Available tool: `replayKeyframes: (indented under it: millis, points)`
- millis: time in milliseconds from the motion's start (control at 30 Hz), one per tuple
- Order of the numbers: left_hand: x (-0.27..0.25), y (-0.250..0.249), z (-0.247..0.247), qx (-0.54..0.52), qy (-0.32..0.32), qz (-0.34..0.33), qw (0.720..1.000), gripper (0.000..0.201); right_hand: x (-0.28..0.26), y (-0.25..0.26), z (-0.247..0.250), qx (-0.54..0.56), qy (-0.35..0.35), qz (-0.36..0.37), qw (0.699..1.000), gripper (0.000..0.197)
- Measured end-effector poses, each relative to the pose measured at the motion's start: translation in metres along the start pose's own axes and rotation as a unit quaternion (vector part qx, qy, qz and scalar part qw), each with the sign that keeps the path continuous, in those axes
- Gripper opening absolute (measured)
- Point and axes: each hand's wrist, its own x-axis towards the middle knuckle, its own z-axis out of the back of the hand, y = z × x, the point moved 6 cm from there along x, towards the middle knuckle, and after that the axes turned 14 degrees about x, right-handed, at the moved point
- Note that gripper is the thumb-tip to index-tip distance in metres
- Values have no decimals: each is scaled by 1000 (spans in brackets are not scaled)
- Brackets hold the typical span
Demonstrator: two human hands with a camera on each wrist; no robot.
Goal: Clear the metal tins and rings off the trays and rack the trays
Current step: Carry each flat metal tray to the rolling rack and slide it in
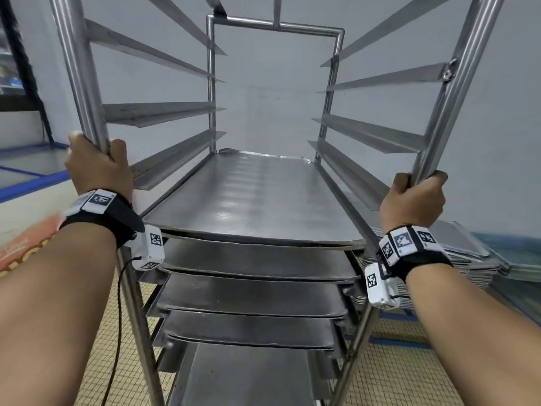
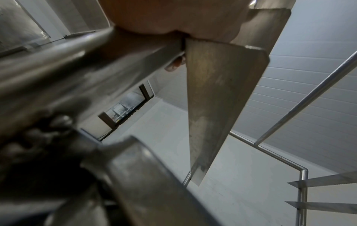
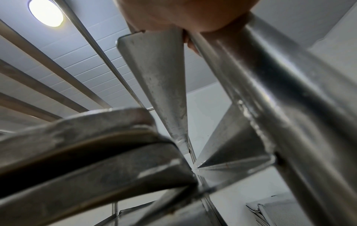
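A tall steel tray rack (image 1: 275,23) fills the head view. Several flat metal trays (image 1: 251,200) sit stacked on its lower runners; the runners above the top tray hold nothing. My left hand (image 1: 98,167) grips the rack's front left post (image 1: 79,68), fingers curled round it. My right hand (image 1: 414,199) grips the front right post (image 1: 456,83) the same way. In the left wrist view the palm (image 2: 173,16) presses on the post (image 2: 81,64) beside a runner (image 2: 218,94). The right wrist view shows the palm (image 3: 183,13) on its post (image 3: 274,94). No tins or rings are in sight.
A pile of more flat trays (image 1: 456,253) lies low at the right, beside the rack. The floor is small yellow tiles (image 1: 99,341). A white wall (image 1: 275,98) stands close behind the rack. A bench edge with blue trim (image 1: 32,177) is at the left.
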Motion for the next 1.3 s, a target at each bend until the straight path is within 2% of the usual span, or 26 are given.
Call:
replayKeyframes:
  millis: [433, 667, 867, 1100, 1300]
  points:
    - [-10, -39, -101, 27, -34, -5, 999, 48, 74, -70, -75, 14, 39, -27, 999, 27]
    - [2, -50, -152, 28, -48, -11, 998, 49, 102, -100, -120, 14, 54, -17, 998, 28]
    - [11, -53, -189, 71, -40, -9, 997, 52, 115, -121, -162, 25, 67, -7, 997, 28]
    - [21, -70, -240, 34, -36, -12, 999, 44, 133, -143, -206, 23, 37, -24, 999, 29]
    - [47, -78, -308, 29, -13, -31, 999, 44, 144, -158, -246, 8, 8, -14, 1000, 28]
